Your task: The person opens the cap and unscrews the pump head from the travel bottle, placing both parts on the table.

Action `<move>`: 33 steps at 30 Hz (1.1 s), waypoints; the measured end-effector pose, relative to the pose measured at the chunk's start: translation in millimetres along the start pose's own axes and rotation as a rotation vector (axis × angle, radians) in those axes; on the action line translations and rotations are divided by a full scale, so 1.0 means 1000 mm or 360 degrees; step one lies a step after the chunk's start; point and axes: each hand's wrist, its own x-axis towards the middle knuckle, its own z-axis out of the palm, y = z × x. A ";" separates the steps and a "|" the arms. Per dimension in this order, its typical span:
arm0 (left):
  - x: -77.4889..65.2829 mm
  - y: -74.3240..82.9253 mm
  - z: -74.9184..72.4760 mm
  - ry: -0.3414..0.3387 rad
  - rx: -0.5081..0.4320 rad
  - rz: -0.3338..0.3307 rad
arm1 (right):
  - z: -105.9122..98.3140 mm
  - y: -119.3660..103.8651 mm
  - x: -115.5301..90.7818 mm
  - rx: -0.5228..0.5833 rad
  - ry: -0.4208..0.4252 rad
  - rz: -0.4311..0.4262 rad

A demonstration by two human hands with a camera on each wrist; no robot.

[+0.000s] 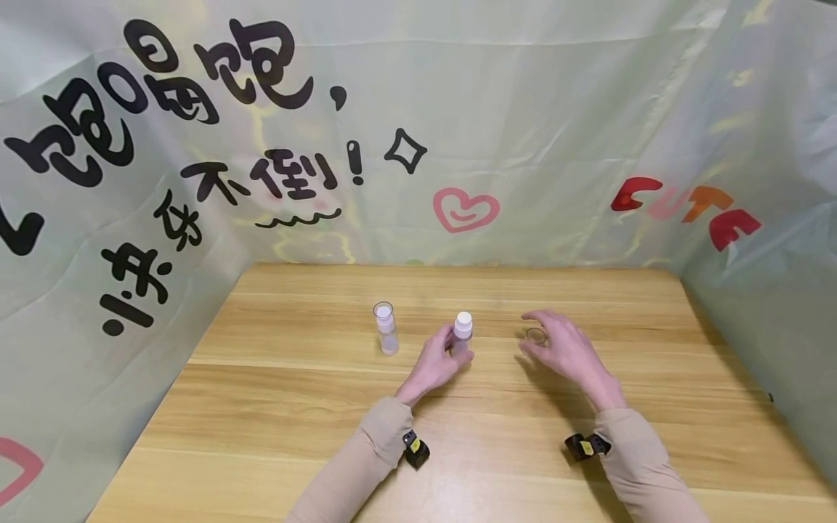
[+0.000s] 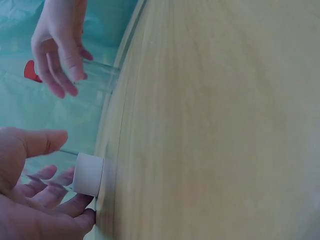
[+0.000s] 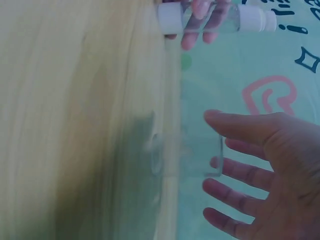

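"So, the left hand [image 1: 437,361]?"
"Grasping a white-capped bottle [image 1: 463,325], just right of the head frame's centre."
"The right hand [image 1: 567,352]?"
"Unclenched, fingers parted about a clear cylinder [image 3: 195,160], further right; contact undetermined."

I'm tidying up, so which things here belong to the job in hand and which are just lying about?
Likely in the job:
- white-topped bottle, in the left hand
- clear cylinder, by the right hand

Probably just standing by:
- second bottle, untouched
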 end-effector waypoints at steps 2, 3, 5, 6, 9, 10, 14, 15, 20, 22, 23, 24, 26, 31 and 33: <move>0.002 0.000 0.001 -0.0002 -0.0040 -0.0051 | 0.000 -0.005 0.001 0.0010 0.0063 -0.0050; 0.003 0.000 0.001 -0.0001 -0.0078 -0.0078 | 0.001 -0.008 0.003 0.0020 0.0093 -0.0078; 0.007 -0.001 0.003 0.0007 -0.0182 -0.0129 | 0.003 -0.015 0.005 0.0043 0.0143 -0.0127; 0.009 -0.002 0.003 0.0015 -0.0230 -0.0156 | 0.004 -0.018 0.006 0.0056 0.0164 -0.0152; 0.015 -0.005 0.006 0.0026 -0.0371 -0.0151 | 0.007 -0.028 0.010 0.0091 0.0185 -0.0203; 0.016 -0.006 0.006 0.0023 -0.0399 -0.0134 | 0.008 -0.032 0.011 0.0100 0.0184 -0.0214; 0.022 -0.009 0.010 0.0002 -0.0465 -0.0022 | 0.011 -0.043 0.014 0.0137 0.0156 -0.0227; 0.023 -0.010 0.011 0.0001 -0.0473 0.0005 | 0.011 -0.045 0.015 0.0149 0.0151 -0.0224; 0.028 -0.011 0.014 0.0031 -0.0465 0.0057 | 0.015 -0.058 0.021 0.0249 0.0134 -0.0220; 0.030 -0.012 0.015 0.0052 -0.0477 0.0046 | 0.018 -0.062 0.024 0.0275 0.0127 -0.0235; 0.031 -0.013 0.016 0.0053 -0.0482 0.0046 | 0.019 -0.065 0.025 0.0286 0.0123 -0.0237; 0.032 -0.013 0.017 0.0053 -0.0479 0.0049 | 0.021 -0.067 0.026 0.0293 0.0122 -0.0242; 0.034 -0.014 0.018 0.0048 -0.0470 0.0054 | 0.024 -0.070 0.028 0.0303 0.0126 -0.0248; 0.038 -0.014 0.022 0.0117 -0.0369 0.0121 | 0.028 -0.077 0.030 0.0325 0.0140 -0.0281; 0.038 -0.015 0.023 0.0163 -0.0326 0.0166 | 0.029 -0.080 0.031 0.0302 0.0150 -0.0299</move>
